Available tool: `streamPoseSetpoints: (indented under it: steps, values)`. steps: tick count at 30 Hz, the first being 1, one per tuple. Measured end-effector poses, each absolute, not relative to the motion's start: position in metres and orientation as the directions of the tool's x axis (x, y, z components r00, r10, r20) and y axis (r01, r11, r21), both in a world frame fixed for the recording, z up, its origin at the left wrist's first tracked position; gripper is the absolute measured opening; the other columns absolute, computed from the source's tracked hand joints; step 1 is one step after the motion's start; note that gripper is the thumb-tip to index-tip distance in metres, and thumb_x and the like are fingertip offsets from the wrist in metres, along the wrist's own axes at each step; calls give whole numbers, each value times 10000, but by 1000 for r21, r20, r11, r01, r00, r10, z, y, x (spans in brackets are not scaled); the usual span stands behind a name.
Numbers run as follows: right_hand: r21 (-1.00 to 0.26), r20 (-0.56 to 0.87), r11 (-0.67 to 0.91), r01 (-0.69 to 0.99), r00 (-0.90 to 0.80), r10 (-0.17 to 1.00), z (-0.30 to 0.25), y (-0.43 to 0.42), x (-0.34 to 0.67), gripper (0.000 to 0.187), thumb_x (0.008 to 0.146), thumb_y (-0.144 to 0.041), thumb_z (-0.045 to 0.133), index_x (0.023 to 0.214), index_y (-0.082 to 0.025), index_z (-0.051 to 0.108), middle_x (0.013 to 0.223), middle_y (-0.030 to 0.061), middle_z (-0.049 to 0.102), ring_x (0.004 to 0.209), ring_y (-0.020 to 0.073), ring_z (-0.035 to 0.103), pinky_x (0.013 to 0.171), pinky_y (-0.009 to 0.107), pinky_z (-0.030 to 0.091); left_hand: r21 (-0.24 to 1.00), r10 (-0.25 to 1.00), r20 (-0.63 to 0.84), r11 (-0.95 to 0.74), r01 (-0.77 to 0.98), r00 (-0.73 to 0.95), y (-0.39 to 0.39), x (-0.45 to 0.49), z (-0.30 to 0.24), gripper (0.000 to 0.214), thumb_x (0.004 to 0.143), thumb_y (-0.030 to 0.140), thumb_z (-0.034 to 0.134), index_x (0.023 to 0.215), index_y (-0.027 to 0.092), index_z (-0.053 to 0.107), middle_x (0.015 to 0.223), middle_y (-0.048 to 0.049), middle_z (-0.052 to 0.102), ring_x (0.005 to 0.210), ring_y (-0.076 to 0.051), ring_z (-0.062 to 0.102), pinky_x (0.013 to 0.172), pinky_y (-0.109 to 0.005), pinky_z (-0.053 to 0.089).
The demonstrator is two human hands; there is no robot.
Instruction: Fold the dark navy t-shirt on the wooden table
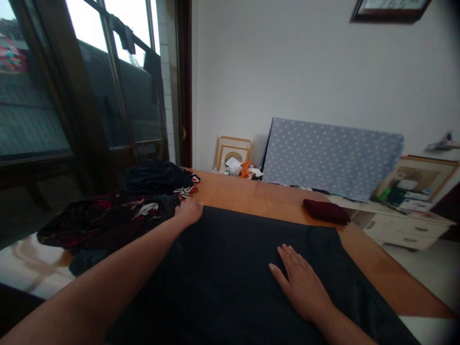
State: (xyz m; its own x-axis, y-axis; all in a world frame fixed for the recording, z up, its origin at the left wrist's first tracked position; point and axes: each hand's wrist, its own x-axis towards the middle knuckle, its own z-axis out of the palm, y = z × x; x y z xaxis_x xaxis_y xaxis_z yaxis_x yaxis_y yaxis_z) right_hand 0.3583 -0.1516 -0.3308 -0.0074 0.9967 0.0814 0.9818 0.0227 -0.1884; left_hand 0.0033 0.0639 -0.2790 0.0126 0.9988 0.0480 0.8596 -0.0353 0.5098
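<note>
A large dark cloth (230,268), almost black, is spread over the wooden table in front of me; whether it is a garment I cannot tell. At its far left corner, my left hand (189,212) is closed on the edge, its fingertips partly hidden. My right hand (302,287) lies flat on the cloth's right half, palm down, fingers stretched out and thumb apart. Beside my left hand is a heap of dark clothes (108,218) with some red and white patterned pieces.
Beyond the cloth, a folded maroon cloth (326,212) rests on the wooden table (247,194). Against the wall stand a panel draped in dotted grey-blue fabric (330,158) and picture frames (234,140). A white drawer cabinet (406,230) is at right, windows (97,86) at left.
</note>
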Motion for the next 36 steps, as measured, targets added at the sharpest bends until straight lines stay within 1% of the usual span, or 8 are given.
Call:
streamPoseSetpoints:
  steps: [3,5,7,13,18,22,27,36]
  values:
    - [-216,75,17,976,-1,997,-325,-154,356,802,939,-690,245,1520,-152,376,1583,89,323,1480,262,245,1217,450,173,399,988,105,-147,905,114,50,1,-296,612,894,578,437,1314,149,557,1551,-196,364,1466,-368,210,1155,-620,9]
    - [-243,72,28,970,-11,997,-320,-155,354,796,946,-677,249,1525,-143,362,1588,95,312,1483,268,234,1217,446,159,186,979,129,-181,966,158,51,-6,-308,717,903,638,344,1392,142,511,1558,-193,361,1468,-383,202,1134,-669,9]
    - [-267,66,28,963,-10,998,-316,-155,354,788,950,-668,262,1526,-139,358,1593,100,298,1485,280,222,1215,449,151,68,975,133,-190,979,180,60,-14,-317,768,904,653,299,1437,129,474,1561,-195,358,1471,-391,194,1124,-690,27]
    - [-310,55,19,950,-2,998,-310,-156,355,784,958,-656,266,1534,-129,332,1609,114,258,1493,290,188,1209,454,131,-39,951,160,-261,965,264,75,-13,-315,791,898,652,299,1398,82,522,1557,-217,354,1475,-410,166,1124,-686,91]
    - [-327,67,31,945,-9,998,-309,-158,357,789,954,-663,275,1533,-131,330,1608,122,259,1495,284,175,1207,451,125,-37,924,218,-314,949,314,44,36,-285,776,894,645,320,1363,67,539,1519,-240,404,1457,-406,233,1120,-651,187]
    - [-341,88,44,939,-15,996,-310,-158,358,796,952,-669,278,1528,-122,336,1602,136,272,1494,286,175,1206,456,122,88,931,111,-358,929,348,6,91,-269,797,906,654,266,1417,86,493,1530,-215,402,1425,-410,312,1090,-678,239]
    - [-350,86,47,936,-18,996,-309,-159,359,799,953,-669,279,1531,-119,323,1608,136,255,1498,284,159,1208,460,113,151,927,7,-373,916,376,-41,138,-294,839,894,688,242,1483,120,423,1591,-175,302,1464,-387,246,1101,-664,238]
    - [-377,70,62,924,-38,997,-306,-157,364,841,928,-708,309,1526,-116,331,1608,138,248,1497,287,167,1212,463,134,114,912,115,-405,907,393,-55,144,-332,918,853,752,267,1501,114,394,1604,-182,263,1477,-386,198,1114,-665,182]
